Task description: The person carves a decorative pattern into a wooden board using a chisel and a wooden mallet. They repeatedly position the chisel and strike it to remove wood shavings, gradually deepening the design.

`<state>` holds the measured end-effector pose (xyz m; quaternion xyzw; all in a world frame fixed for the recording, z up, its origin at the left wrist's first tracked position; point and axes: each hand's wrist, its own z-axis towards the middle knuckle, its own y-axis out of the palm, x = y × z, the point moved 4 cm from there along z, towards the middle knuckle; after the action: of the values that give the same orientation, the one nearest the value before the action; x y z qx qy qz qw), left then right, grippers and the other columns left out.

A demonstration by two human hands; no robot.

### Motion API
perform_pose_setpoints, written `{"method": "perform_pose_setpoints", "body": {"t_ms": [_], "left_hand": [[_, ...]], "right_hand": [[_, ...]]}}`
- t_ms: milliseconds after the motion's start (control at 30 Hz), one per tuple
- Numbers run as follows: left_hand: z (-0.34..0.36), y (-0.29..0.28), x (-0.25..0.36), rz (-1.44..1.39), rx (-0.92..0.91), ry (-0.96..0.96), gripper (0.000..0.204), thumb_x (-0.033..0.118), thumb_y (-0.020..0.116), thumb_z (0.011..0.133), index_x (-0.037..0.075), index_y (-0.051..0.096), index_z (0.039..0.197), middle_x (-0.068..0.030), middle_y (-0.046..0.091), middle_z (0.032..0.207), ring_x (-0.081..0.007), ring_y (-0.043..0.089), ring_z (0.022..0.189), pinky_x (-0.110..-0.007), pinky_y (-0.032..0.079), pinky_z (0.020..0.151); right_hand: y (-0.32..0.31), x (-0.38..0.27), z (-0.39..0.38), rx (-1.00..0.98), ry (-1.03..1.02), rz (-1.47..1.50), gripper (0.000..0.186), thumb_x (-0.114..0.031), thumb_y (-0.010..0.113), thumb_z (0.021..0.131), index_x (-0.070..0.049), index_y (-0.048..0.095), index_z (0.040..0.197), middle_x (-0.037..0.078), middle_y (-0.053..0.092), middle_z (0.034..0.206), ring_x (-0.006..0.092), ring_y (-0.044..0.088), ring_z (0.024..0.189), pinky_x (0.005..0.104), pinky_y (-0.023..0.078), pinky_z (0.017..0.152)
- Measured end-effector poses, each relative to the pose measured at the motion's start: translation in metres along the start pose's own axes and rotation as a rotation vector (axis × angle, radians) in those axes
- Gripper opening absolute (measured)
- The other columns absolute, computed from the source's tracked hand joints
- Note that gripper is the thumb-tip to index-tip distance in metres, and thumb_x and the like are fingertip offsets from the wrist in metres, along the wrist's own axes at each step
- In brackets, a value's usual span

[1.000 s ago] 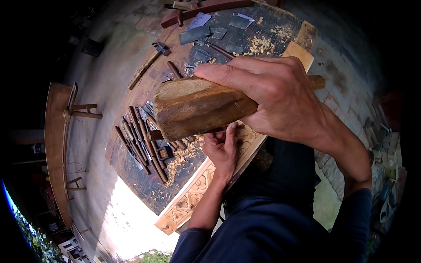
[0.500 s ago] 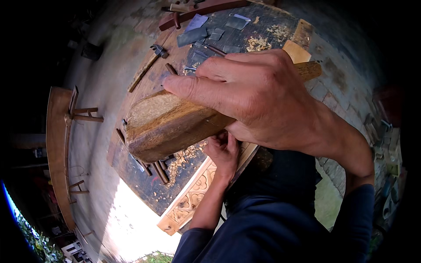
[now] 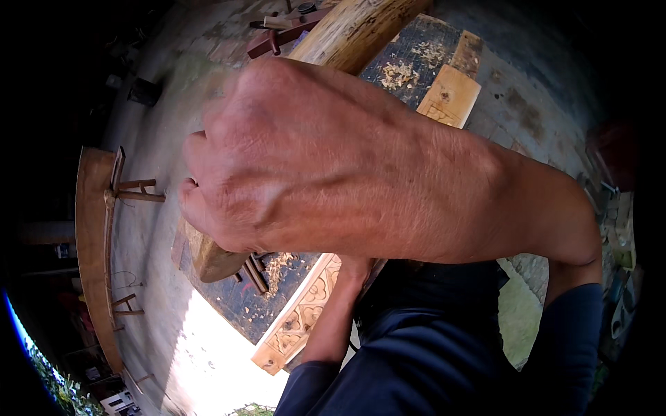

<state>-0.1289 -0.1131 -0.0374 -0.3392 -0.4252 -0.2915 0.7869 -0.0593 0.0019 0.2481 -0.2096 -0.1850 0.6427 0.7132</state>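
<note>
Right hand (image 3: 333, 173) gripping a wooden mallet (image 3: 354, 31) close under our eyes, left hand hidden beneath it.

We hold the mallet with our right hand wrapped tight round its thick, rough, pale-brown body; its long axis runs from lower left, where the blunt end (image 3: 211, 260) pokes out past our fingers, up to the upper right. Our left forearm (image 3: 333, 326) reaches up from below and vanishes behind the right hand, so we cannot tell how that hand is set. Just under it lies a carved wooden board (image 3: 298, 322) with scroll patterns, slanting the same way as the mallet. Beyond sits the dark bench top (image 3: 236, 305), strewn with wood shavings (image 3: 399, 73) and chisels (image 3: 253, 274). Farther left stands a long wooden bench (image 3: 90, 236).
</note>
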Motion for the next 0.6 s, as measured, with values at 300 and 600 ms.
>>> {"method": "perform_pose_setpoints", "body": {"t_ms": [300, 600], "left_hand": [[-0.001, 0.002, 0.005, -0.152, -0.109, -0.037, 0.03, 0.013, 0.075, 0.099, -0.002, 0.063, 0.122, -0.0147, 0.076, 0.102, -0.0204, 0.07, 0.086, -0.033, 0.054, 0.078], [0.033, 0.001, 0.029, -0.532, 0.089, -0.336, 0.02, 0.007, 0.062, 0.109, -0.001, 0.052, 0.125, -0.0162, 0.078, 0.097, -0.0199, 0.078, 0.088, -0.026, 0.06, 0.076]], "right_hand": [[-0.003, 0.004, -0.006, -0.105, 0.011, -0.008, 0.047, -0.009, 0.083, 0.076, -0.011, 0.074, 0.122, 0.004, 0.074, 0.092, 0.0216, 0.075, 0.081, 0.0368, 0.059, 0.067], [-0.035, 0.035, -0.071, -0.372, 0.425, -0.111, 0.057, -0.004, 0.082, 0.076, -0.01, 0.073, 0.132, 0.008, 0.077, 0.102, 0.0272, 0.076, 0.084, 0.0366, 0.06, 0.074]]}}
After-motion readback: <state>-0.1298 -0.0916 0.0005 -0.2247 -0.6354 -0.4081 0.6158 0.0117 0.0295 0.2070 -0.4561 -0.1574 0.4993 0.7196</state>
